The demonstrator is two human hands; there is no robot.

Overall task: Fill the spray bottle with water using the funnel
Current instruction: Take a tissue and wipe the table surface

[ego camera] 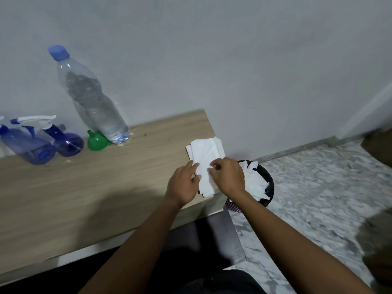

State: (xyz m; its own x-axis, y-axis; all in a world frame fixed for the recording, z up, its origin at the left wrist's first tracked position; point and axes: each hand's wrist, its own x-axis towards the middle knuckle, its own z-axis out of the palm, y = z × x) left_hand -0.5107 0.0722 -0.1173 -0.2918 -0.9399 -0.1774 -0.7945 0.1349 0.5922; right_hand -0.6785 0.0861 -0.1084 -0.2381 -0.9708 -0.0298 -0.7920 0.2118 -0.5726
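Both hands are working the tissue stack (pixel 206 158): left hand (pixel 182 185) steadying its edge, right hand (pixel 228 177) fingers (pixel 214 166) pinching the top sheet. Peel one sheet slowly. Spray bottle (pixel 27 143), funnel (pixel 96 142) and water bottle (pixel 93 102) are waiting far left of the fingers on the table (pixel 106 187).

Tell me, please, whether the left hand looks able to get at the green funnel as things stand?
Probably yes: the left hand rests on the stack of tissues, and bare tabletop lies between it and the green funnel beside the water bottle.
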